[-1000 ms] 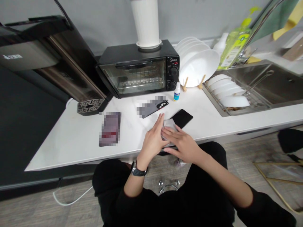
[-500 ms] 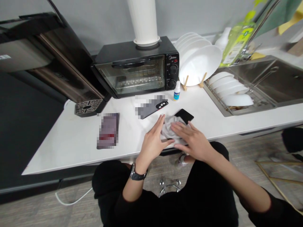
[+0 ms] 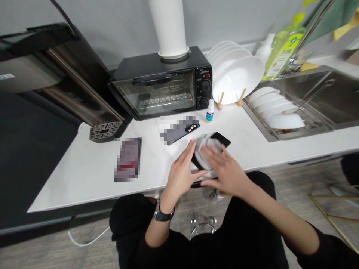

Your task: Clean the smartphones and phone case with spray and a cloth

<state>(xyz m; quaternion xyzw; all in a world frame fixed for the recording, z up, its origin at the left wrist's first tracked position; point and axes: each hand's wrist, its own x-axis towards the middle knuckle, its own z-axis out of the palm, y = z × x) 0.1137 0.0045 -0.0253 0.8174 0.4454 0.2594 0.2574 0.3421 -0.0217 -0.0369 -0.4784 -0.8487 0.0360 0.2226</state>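
A black phone [image 3: 221, 139] lies on the white counter, partly covered by a crumpled pale grey cloth [image 3: 206, 152] that is blurred by motion. My left hand [image 3: 180, 167], wearing a black watch on its wrist, braces the phone's near-left end between straight fingers and thumb. My right hand [image 3: 224, 166] presses the cloth down on the phone, its fingers over the fabric. Just behind lies a grey phone case [image 3: 178, 132] with camera cutouts, partly pixelated. A small white spray bottle [image 3: 209, 112] with a blue and yellow label stands upright beyond the phone.
Another phone-shaped item [image 3: 128, 160], pixelated, lies to the left. Behind are a black toaster oven [image 3: 165, 93], a drink dispenser [image 3: 84, 93] and white plates [image 3: 237, 80] in a wooden rack. To the right, bowls [image 3: 277, 106] sit over the sink [image 3: 322, 93].
My right hand and the cloth have shifted slightly over the phone, baring more of its near-left part. My left hand stays at the phone's edge. The view has tilted slightly.
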